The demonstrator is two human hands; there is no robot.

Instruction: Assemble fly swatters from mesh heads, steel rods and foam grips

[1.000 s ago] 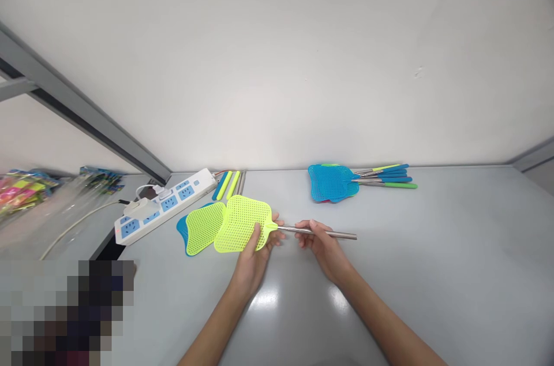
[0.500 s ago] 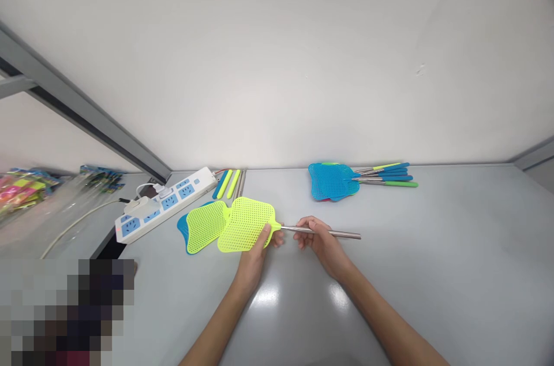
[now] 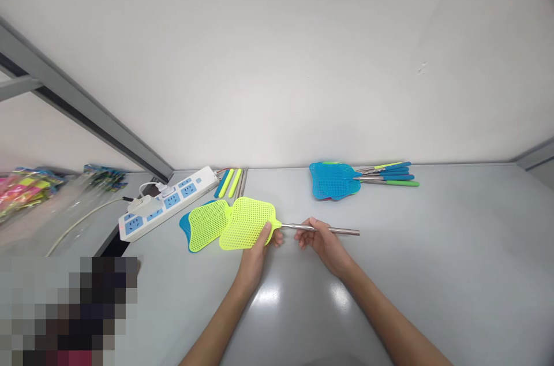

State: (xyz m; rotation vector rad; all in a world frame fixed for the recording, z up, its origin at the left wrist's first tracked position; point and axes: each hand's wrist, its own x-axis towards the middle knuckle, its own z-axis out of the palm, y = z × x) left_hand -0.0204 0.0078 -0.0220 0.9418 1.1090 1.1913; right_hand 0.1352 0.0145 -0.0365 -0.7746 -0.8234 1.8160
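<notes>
A yellow fly swatter head point(image 3: 247, 223) is pinched near its neck by my left hand point(image 3: 256, 253), thumb on top. From that neck a metal rod point(image 3: 346, 231) runs to the right, with no coloured grip on its end. My right hand point(image 3: 322, 242) is closed around the rod's middle. Another yellow swatter head point(image 3: 208, 226) lies to the left, over a blue swatter head point(image 3: 185, 232). Behind them lie a blue grip point(image 3: 222, 184), two yellow grips point(image 3: 229, 183) and bare metal rods point(image 3: 242, 182).
A pile of fly swatters point(image 3: 335, 181) with coloured grips lies by the wall at back right. On the left, a white power strip point(image 3: 168, 204) holds plugs and cables. Bagged items point(image 3: 30, 187) lie beyond a grey metal frame point(image 3: 90, 109). A blurred patch covers the lower left.
The view has shifted very slightly. Both hands keep their hold on the swatter, with no other clear change.
</notes>
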